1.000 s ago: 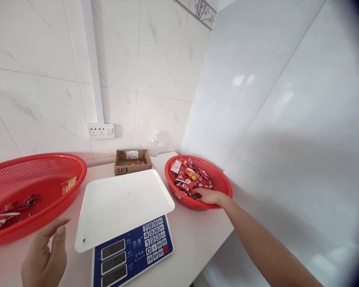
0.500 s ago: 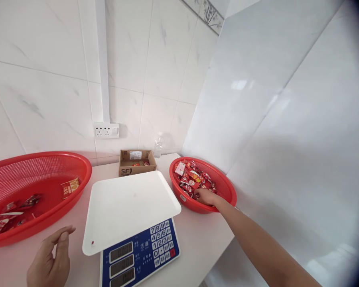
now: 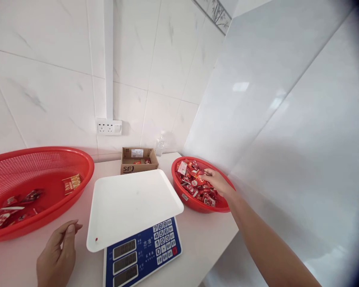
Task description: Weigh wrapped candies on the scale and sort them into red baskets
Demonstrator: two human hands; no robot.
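On the right, a round red plastic basket (image 3: 188,203) holds a heap of small red snack packets (image 3: 194,183). My right hand (image 3: 217,181) reaches into it from the right, its fingers closed on a red packet (image 3: 201,178) at the top of the heap. Part of that packet is hidden by the fingers. My left hand (image 3: 58,253) hovers over the table's left side, thumb against the curled fingers, with nothing visible in it. Between the hands stands a digital scale (image 3: 143,253) with a bare white tray (image 3: 134,205) on top.
A larger red basket (image 3: 77,155) at the left holds several packets and a yellow-and-red packet (image 3: 71,184). Behind the scale are an open cardboard box (image 3: 137,168) and a clear plastic bottle (image 3: 160,144). Tiled walls close off the back and right; a socket (image 3: 109,127) is mounted behind.
My right hand has risen from the near side of the heap toward its far right, uncovering packets at the front. My left hand keeps its curled pose. The view has shifted slightly.
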